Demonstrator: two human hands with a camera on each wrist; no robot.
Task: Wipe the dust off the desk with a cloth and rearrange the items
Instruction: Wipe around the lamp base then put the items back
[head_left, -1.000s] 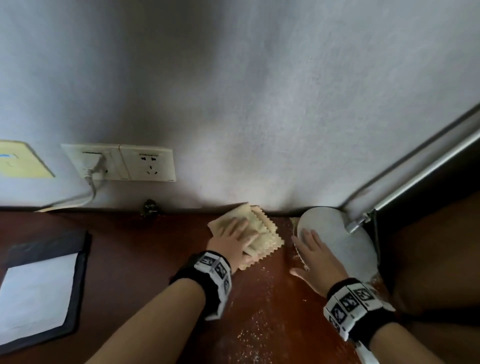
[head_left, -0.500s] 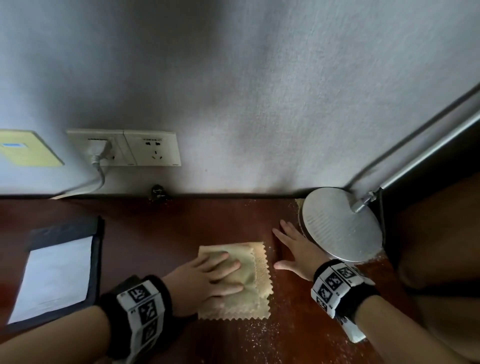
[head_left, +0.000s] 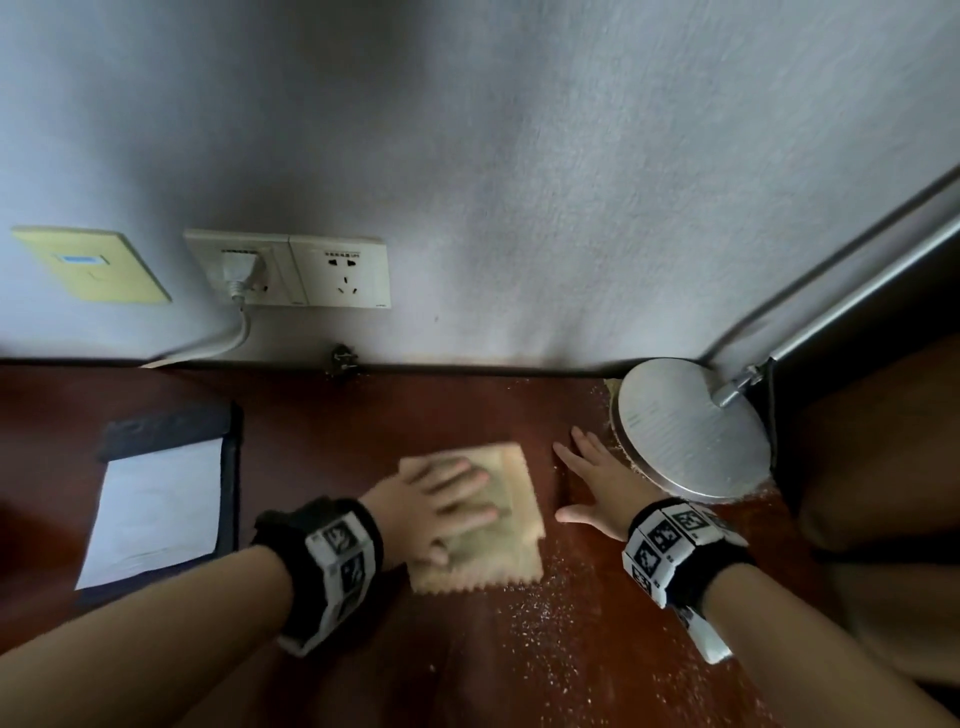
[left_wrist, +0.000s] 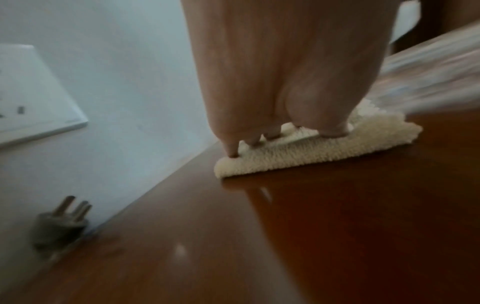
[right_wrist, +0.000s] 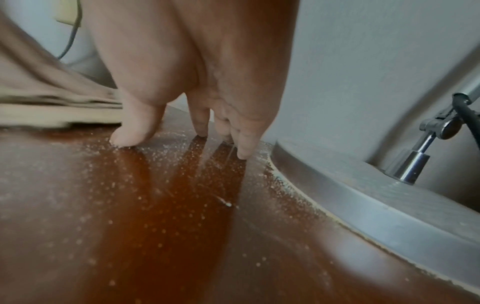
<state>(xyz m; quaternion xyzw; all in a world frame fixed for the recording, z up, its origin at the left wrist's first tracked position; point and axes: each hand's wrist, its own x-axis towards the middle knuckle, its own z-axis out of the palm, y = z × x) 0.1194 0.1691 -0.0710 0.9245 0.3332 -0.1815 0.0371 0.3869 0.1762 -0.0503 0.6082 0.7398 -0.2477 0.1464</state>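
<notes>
A folded cream cloth (head_left: 511, 525) with zigzag edges lies flat on the reddish-brown desk (head_left: 415, 410). My left hand (head_left: 447, 499) presses down on it with straight, spread fingers; in the left wrist view the fingertips (left_wrist: 270, 135) sit on the cloth (left_wrist: 311, 152). My right hand (head_left: 592, 478) rests flat on the bare desk just right of the cloth, its fingertips (right_wrist: 244, 152) touching the wood next to the round silver lamp base (head_left: 691, 431). White dust (head_left: 540, 613) speckles the desk in front of the cloth and around my right hand (right_wrist: 182, 131).
A black folder with white paper (head_left: 161, 499) lies at the left. A loose plug (head_left: 340, 358) sits at the wall edge. On the wall are a double socket (head_left: 291, 270) with a white plug and cord, and a yellow plate (head_left: 88, 262). The lamp's arm (head_left: 852, 291) rises rightward.
My left hand has pulled the cloth from beside the wall back toward me across the desk. My right hand has slipped off the lamp base onto the desk beside it.
</notes>
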